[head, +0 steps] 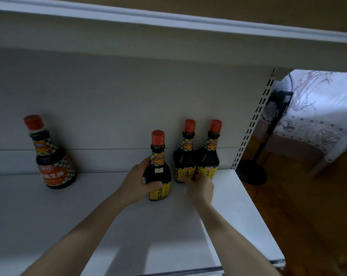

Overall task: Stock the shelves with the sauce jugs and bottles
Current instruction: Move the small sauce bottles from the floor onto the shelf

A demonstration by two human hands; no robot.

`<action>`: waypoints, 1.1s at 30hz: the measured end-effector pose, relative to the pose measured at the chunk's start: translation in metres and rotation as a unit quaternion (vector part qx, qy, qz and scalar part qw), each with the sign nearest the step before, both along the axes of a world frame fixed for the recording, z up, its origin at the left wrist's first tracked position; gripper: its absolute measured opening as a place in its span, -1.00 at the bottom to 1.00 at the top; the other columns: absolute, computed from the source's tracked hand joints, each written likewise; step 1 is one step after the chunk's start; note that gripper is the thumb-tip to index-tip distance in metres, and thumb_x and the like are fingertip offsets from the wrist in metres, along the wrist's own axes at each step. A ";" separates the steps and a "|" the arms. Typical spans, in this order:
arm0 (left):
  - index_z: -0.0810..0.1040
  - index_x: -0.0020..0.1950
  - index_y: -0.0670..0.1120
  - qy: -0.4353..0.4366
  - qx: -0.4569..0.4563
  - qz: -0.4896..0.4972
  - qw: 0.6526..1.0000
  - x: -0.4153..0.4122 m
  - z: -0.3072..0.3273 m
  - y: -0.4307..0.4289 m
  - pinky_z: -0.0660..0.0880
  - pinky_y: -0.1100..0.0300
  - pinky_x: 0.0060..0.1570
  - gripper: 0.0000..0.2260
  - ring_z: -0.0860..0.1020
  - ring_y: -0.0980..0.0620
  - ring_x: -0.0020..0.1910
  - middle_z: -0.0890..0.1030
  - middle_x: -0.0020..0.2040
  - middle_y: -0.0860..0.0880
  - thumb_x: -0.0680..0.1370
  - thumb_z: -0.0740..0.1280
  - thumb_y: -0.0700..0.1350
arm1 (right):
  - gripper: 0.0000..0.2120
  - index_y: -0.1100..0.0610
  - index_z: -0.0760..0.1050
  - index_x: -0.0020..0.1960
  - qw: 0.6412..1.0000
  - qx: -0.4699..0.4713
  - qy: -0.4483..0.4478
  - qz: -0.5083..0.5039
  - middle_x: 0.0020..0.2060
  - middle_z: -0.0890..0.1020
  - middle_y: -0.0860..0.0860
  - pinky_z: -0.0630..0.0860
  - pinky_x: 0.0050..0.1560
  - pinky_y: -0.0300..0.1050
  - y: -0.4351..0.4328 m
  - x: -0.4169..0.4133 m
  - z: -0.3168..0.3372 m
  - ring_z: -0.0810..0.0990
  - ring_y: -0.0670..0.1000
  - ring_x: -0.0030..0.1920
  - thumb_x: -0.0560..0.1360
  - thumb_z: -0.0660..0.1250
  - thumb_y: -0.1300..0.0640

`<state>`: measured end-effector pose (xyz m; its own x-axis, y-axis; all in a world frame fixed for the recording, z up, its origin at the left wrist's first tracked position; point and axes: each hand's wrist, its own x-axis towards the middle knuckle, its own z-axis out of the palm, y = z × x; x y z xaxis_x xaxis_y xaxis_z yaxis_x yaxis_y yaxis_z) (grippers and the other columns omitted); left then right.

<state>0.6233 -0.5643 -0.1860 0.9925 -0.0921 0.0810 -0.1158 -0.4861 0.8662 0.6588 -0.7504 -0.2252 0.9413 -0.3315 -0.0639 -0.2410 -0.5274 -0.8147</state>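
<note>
The left hand curls its fingers round a bottle standing toward the right edge of the shelf. The right hand has curled fingertips against the base of a second bottle; whether they grip it cannot be told. That bottle touches a third bottle at the back right corner. A larger bottle stands well apart to the left.

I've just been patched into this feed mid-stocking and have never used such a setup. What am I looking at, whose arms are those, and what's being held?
There is no machine here. A person wears one wide-angle camera on the head, so this single picture looks forward and down at their own bare arms. The left hand grips a yellow-labelled sauce bottle standing on the white shelf. The right hand touches the lower labels of the back pair of bottles, which stand side by side. Whether it grips one is unclear. A larger bottle stands apart on the left.
</note>
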 end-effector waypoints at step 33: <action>0.28 0.40 -0.12 0.016 -0.016 0.069 0.997 0.034 0.015 -0.018 0.40 0.02 0.26 -0.46 0.47 -0.10 0.25 0.49 0.28 -0.12 0.47 0.38 -0.26 | -0.31 0.16 0.24 0.32 0.998 0.018 -0.058 0.028 0.18 0.50 0.10 0.43 -0.01 -0.06 -0.043 0.009 -0.006 0.48 0.14 0.20 0.32 0.51 0.04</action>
<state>0.6577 -0.5824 -0.1711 0.9976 0.0481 0.0492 -0.0211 -0.4668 0.8841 0.6681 -0.7938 -0.2316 0.9600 -0.2775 0.0364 -0.1144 -0.5079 -0.8538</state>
